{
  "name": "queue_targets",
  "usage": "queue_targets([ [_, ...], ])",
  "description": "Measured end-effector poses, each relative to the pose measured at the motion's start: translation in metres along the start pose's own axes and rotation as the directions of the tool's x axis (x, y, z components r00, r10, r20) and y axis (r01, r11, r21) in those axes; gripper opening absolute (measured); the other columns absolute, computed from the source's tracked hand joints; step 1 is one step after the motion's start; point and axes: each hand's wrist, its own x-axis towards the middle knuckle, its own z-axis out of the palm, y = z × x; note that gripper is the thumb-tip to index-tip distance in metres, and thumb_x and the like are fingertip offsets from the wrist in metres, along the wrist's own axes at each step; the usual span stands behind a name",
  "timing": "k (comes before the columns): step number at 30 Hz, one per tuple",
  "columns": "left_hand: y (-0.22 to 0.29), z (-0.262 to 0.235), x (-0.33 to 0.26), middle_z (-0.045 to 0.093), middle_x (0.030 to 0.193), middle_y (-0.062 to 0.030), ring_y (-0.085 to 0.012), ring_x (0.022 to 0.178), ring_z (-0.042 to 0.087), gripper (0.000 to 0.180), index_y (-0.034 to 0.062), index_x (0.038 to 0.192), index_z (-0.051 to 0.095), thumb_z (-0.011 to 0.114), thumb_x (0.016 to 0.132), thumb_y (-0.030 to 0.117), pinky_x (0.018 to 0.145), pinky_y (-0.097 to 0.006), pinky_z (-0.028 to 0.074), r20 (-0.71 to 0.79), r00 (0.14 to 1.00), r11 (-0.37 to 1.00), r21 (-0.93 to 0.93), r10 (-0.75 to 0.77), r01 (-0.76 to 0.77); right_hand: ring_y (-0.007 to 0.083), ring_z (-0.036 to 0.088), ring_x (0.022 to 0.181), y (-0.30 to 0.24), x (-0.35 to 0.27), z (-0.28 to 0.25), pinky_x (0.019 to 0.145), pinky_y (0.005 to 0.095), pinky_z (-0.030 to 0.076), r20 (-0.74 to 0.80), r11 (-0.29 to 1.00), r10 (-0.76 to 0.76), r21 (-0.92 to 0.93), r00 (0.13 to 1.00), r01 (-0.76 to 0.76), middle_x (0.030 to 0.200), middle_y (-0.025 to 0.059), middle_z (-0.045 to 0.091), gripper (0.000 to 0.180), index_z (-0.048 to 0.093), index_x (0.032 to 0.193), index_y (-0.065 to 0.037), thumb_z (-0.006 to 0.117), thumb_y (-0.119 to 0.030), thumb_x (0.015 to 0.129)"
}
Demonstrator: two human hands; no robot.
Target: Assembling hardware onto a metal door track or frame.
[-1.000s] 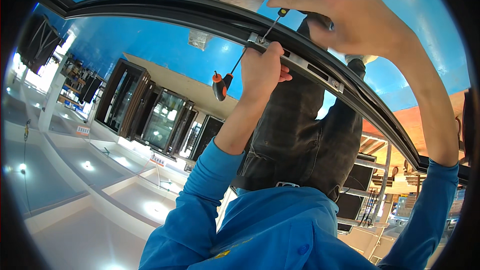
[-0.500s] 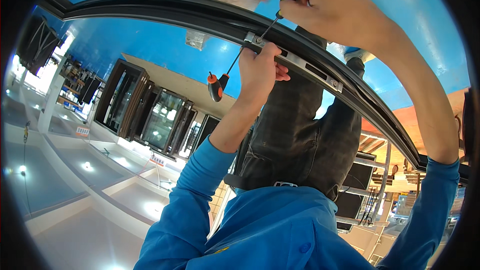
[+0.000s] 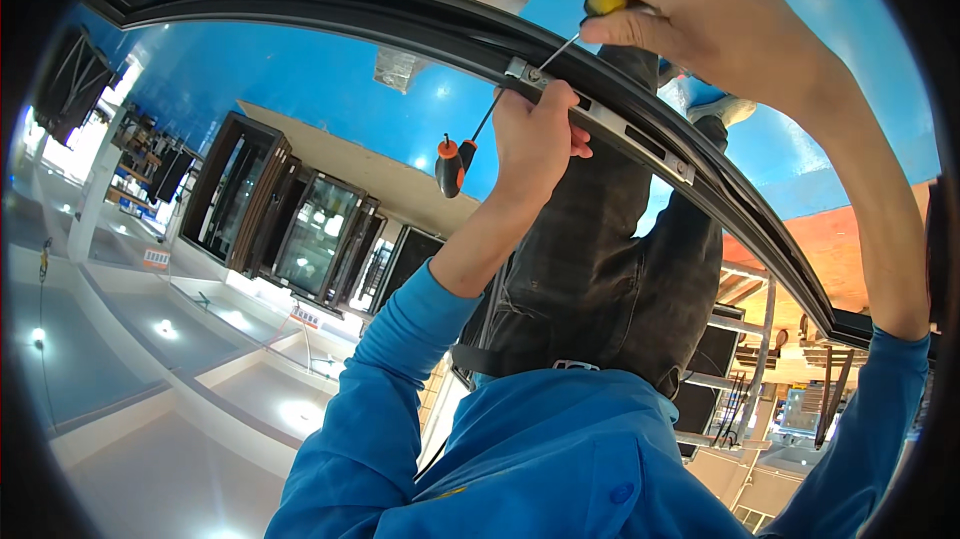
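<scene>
My right hand [image 3: 700, 14] is closed round a yellow-and-black screwdriver [image 3: 605, 4]. Its thin shaft slants down to the screw end of a silver slotted metal plate [image 3: 675, 166], set along a black window or door frame [image 3: 400, 29]. Just below that end, my left hand [image 3: 535, 144] is closed against the plate, thumb and fingertips by the frame. A second screwdriver [image 3: 456, 167], with an orange-and-black handle, hangs beside it; its shaft runs up to the left fingers, where the tip is hidden.
Beneath the frame lies a blue surface [image 3: 300, 79], with a silvery patch [image 3: 395, 69] on it. Several dark-framed glazed units [image 3: 320, 234] stand to the left. A metal rack [image 3: 765, 349] is at lower right. My legs [image 3: 590, 249] are close behind the frame.
My right hand has shifted right and its fingers have wrapped closer round the yellow-and-black screwdriver. The left hand, plate and hanging screwdriver appear slightly further right in the picture.
</scene>
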Motion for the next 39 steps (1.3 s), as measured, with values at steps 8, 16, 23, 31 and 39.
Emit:
queue_targets([
  [8, -0.003, 0.0, 0.003, 0.062, 0.062, -0.0172, -0.0226, 0.047, 0.06, 0.021, -0.0106, 0.09, 0.061, 0.061, 0.09, 0.011, 0.045, -0.032, 0.053, 0.022, 1.0, 1.0, -0.013, 0.009, -0.009, 0.0135, 0.05, 0.066, -0.05, 0.023, -0.036, 0.063, 0.0283, 0.042, 0.43, 0.796, 0.451, 0.204, 0.782, -0.57, 0.084, 0.0021, 0.062, 0.039, 0.068, 0.137, -0.006, 0.071, -0.027, 0.104],
  [16, -0.005, 0.001, 0.003, 0.061, 0.063, -0.0159, -0.0218, 0.049, 0.06, 0.021, -0.0102, 0.091, 0.06, 0.062, 0.091, 0.011, 0.045, -0.032, 0.053, 0.024, 1.0, 1.0, 0.003, 0.019, -0.019, 0.0102, 0.045, 0.061, -0.046, -0.002, -0.001, 0.062, 0.0251, 0.043, 0.522, -0.129, 0.547, 0.825, 0.655, -0.55, 0.077, -0.0006, 0.055, 0.037, 0.069, 0.133, -0.006, 0.068, -0.034, 0.108],
  [23, -0.001, 0.001, 0.001, 0.059, 0.066, -0.015, -0.0216, 0.05, 0.061, 0.024, -0.0109, 0.096, 0.054, 0.063, 0.09, 0.01, 0.046, -0.032, 0.053, 0.018, 1.0, 1.0, 0.0, 0.002, -0.002, 0.0108, 0.052, 0.072, -0.02, -0.02, 0.024, 0.068, 0.0233, 0.045, -0.01, 0.504, 0.358, 0.844, 0.934, -0.184, 0.088, 0.0017, 0.055, 0.034, 0.073, 0.125, -0.003, 0.067, -0.032, 0.109],
  [31, 0.002, 0.003, -0.002, 0.058, 0.069, -0.0156, -0.0211, 0.049, 0.058, 0.024, -0.0106, 0.094, 0.054, 0.063, 0.09, 0.012, 0.046, -0.032, 0.052, -0.004, 1.0, 1.0, 0.007, -0.025, 0.025, 0.0255, 0.054, 0.071, -0.028, -0.011, 0.042, 0.068, 0.0351, 0.045, -0.5, 0.991, 0.12, 0.109, 0.858, -0.075, 0.091, 0.0117, 0.061, 0.017, 0.071, 0.1, 0.001, 0.066, -0.013, 0.106],
  [39, 0.001, 0.002, 0.001, 0.059, 0.065, -0.0165, -0.0231, 0.051, 0.06, 0.023, -0.0104, 0.092, 0.053, 0.063, 0.089, 0.01, 0.048, -0.033, 0.053, -0.005, 0.999, 0.999, 0.012, -0.036, 0.036, 0.0111, 0.053, 0.078, -0.048, -0.02, 0.035, 0.07, 0.0235, 0.044, -0.449, 0.965, 0.252, 0.053, 0.858, -0.256, 0.095, 0.0019, 0.058, 0.032, 0.073, 0.127, -0.004, 0.069, -0.029, 0.108],
])
